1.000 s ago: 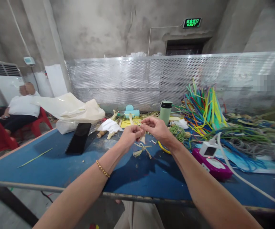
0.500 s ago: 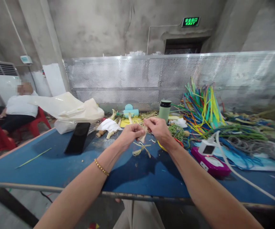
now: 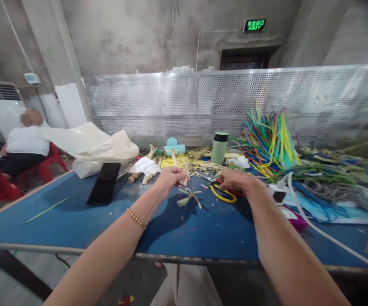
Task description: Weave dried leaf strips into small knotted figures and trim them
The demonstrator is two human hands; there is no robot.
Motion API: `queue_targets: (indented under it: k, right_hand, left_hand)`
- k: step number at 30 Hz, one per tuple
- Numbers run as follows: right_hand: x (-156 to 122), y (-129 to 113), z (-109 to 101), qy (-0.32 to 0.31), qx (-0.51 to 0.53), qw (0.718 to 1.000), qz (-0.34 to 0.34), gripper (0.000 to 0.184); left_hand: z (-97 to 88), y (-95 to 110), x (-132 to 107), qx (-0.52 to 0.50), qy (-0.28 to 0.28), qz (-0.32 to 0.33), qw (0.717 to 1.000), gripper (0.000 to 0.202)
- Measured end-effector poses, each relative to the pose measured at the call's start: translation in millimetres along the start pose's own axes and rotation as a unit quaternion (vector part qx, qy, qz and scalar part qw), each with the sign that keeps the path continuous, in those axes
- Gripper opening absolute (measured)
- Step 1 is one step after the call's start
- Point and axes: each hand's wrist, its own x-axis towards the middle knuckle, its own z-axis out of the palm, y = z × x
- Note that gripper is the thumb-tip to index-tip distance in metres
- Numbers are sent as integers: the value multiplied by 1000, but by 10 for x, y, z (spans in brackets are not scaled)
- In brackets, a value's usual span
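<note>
The left hand point(image 3: 172, 176) was raised a little above the blue-topped counter point(image 3: 107, 233), its fingers pinched on a pale, dry, husk-like strip point(image 3: 186, 171) that stood up past the fingertips. The right hand point(image 3: 235, 180) reached down at the scissors with yellow and red handles point(image 3: 224, 200), which lay on the counter with their metal blades pointing away to the left. Its fingers were curled at the handles, but whether they had closed on them or only touched them could not be told.

Just below the left hand, on the counter, lay a small bundle of crossed, pale green fibre strips point(image 3: 188, 198), apart from both hands. Its strips looked joined near the middle, with ends sticking out several ways, so that part seemed shaped to some degree, though its loose ends looked untrimmed. The strip between the left fingers was not attached to the bundle as far as could be seen, and the scissors were not yet off the counter; the work seemed partway along rather than finished.

Behind the hands lay a litter of dry fibre scraps point(image 3: 199, 165), beside a light green bottle with a black lid point(image 3: 219, 149). A black phone point(image 3: 103, 183) lay well to the left.
</note>
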Motion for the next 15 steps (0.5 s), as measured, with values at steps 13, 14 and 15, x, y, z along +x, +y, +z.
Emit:
queue_targets:
  k: [13,14,15]
  right_hand:
    - [109,30,31,1,29,999,22,41]
    - [117,46,16,18,51,998,23,41]
    - [118,55,0,36,77,996,17,44]
  left_hand:
    - [-86,-42,76,-18,48,-3,999,12]
    - [-97,-44,86,-17,53,-2,998,12]
    - [-106,-45,98,-16,58,-1,998,12]
